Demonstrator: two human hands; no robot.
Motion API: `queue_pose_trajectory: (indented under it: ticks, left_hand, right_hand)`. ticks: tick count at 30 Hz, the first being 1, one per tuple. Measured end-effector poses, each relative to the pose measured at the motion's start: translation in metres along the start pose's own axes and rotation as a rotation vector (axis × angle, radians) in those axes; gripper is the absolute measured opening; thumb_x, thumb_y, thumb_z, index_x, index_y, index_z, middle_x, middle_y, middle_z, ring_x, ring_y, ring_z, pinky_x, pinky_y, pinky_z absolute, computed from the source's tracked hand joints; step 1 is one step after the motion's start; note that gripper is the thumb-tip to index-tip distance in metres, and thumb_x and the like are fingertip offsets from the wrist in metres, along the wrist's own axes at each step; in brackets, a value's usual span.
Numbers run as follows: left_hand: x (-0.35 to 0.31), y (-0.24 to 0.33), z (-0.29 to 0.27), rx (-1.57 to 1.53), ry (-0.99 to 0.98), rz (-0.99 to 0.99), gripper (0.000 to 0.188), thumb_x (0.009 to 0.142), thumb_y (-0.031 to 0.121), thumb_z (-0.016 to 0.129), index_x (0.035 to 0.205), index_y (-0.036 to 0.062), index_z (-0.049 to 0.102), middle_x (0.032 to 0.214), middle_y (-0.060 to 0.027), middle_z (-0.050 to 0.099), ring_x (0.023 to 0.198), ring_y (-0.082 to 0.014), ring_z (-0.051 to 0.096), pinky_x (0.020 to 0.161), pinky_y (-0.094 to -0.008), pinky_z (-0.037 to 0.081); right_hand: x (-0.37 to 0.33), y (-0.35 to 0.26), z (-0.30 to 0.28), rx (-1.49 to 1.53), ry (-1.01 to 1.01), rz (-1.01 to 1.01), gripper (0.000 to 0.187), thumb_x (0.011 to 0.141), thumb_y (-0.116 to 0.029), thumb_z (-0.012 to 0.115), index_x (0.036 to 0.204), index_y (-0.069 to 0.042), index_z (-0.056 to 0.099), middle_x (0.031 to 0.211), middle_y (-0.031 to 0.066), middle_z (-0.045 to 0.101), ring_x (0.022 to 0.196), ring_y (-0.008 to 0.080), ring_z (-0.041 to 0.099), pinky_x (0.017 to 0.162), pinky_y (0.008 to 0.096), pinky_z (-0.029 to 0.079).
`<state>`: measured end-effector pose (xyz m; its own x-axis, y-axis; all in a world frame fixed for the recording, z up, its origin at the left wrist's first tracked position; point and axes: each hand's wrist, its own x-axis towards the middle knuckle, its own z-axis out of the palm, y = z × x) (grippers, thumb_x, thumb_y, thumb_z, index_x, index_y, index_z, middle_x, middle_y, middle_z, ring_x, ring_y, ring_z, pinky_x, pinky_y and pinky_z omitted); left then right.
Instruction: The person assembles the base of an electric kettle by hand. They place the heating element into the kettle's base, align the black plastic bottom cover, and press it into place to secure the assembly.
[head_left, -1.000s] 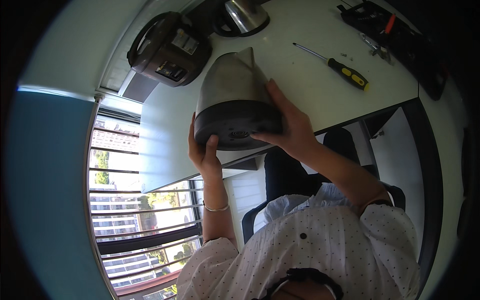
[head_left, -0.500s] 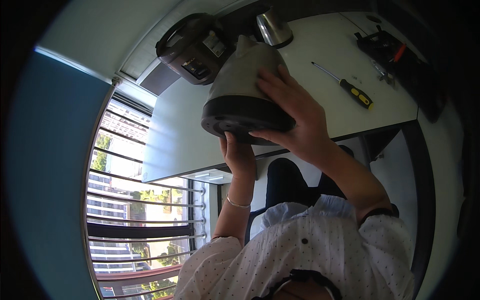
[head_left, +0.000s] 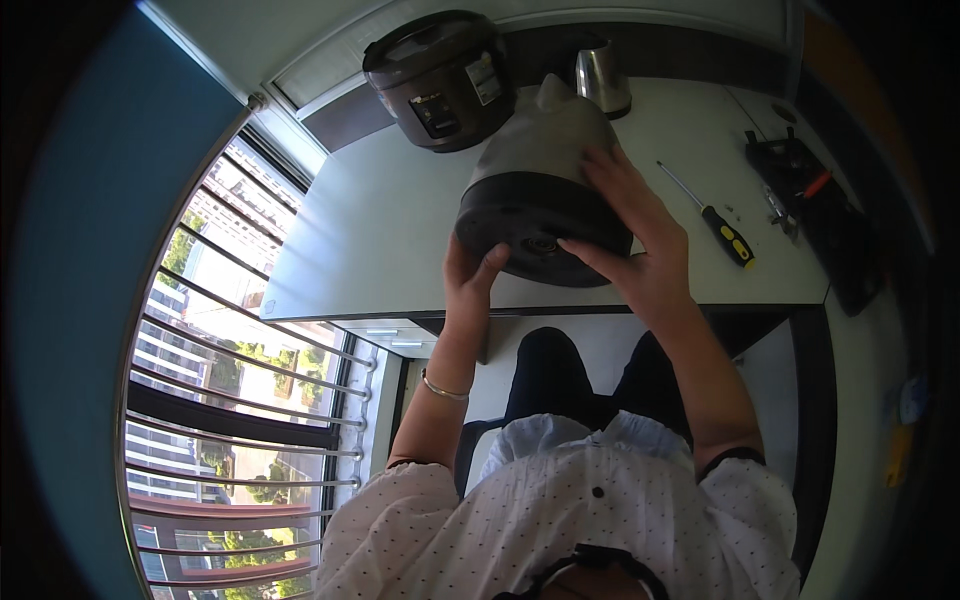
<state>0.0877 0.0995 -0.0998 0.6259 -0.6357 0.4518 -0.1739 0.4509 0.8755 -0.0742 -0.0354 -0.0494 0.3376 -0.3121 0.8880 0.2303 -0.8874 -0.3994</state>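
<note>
An electric kettle body [head_left: 540, 140], metallic grey with a black base [head_left: 530, 215], is held tilted over the front of the desk, its underside turned toward me. A round socket shows in the middle of that underside. My left hand [head_left: 470, 270] grips the base's left edge, thumb on the underside. Along the right side lies my right hand [head_left: 640, 220], fingers up the grey wall and thumb under the base near the socket. Both hands are closed on it. The kettle's far side is hidden.
On the white desk [head_left: 370, 230] stand a brown rice cooker [head_left: 440, 85] and a shiny metal container [head_left: 600, 80]. To the right lie a black and yellow screwdriver [head_left: 725, 235], small loose bits and a black tool pouch [head_left: 800, 180]. A barred window [head_left: 240, 390] is at left.
The view has shifted, and the kettle's underside now faces me more, showing its socket. My left hand has moved to the base's left edge. Both hands keep hold.
</note>
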Motion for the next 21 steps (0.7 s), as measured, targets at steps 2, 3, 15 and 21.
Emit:
queue_pose_trajectory:
  ticks: [2,3,15,21]
  left_hand:
    - [0.008,0.005,-0.007,0.070,-0.039,0.020,0.064,0.085,0.006,0.070,0.140,0.0016,0.038,0.123,-0.0136,0.057,0.113,-0.0209,0.054,0.100,-0.0328,0.041]
    - [0.010,0.008,-0.008,0.058,0.006,-0.006,0.071,0.082,0.003,0.072,0.143,0.0015,0.036,0.121,-0.0152,0.058,0.111,-0.0204,0.056,0.097,-0.0315,0.044]
    - [0.013,0.025,-0.024,0.278,-0.081,0.209,0.076,0.075,0.005,0.075,0.142,0.0001,0.039,0.126,-0.0164,0.056,0.114,-0.0233,0.055,0.098,-0.0323,0.044]
    - [0.001,-0.005,-0.044,0.120,0.077,0.075,0.065,0.086,0.026,0.069,0.139,-0.0013,0.042,0.121,-0.0146,0.056,0.114,-0.0223,0.054,0.094,-0.0305,0.046]
  right_hand:
    - [0.000,0.000,0.002,-0.001,-0.011,-0.002,0.064,0.064,-0.014,0.083,0.124,-0.005,0.060,0.132,0.0130,0.057,0.129,0.0362,0.047,0.102,0.0424,0.043]
    - [0.000,0.000,0.003,0.003,-0.017,-0.003,0.065,0.064,-0.013,0.083,0.124,-0.006,0.060,0.132,0.0131,0.056,0.129,0.0362,0.047,0.102,0.0423,0.043]
    - [0.005,-0.004,0.017,-0.001,-0.160,-0.097,0.071,0.059,-0.011,0.084,0.125,-0.008,0.059,0.134,0.0066,0.056,0.129,0.0329,0.047,0.104,0.0418,0.042]
    - [0.009,0.011,0.027,0.254,-0.276,0.008,0.084,0.058,-0.011,0.085,0.134,-0.010,0.050,0.143,0.0064,0.047,0.133,0.0287,0.043,0.108,0.0406,0.039]
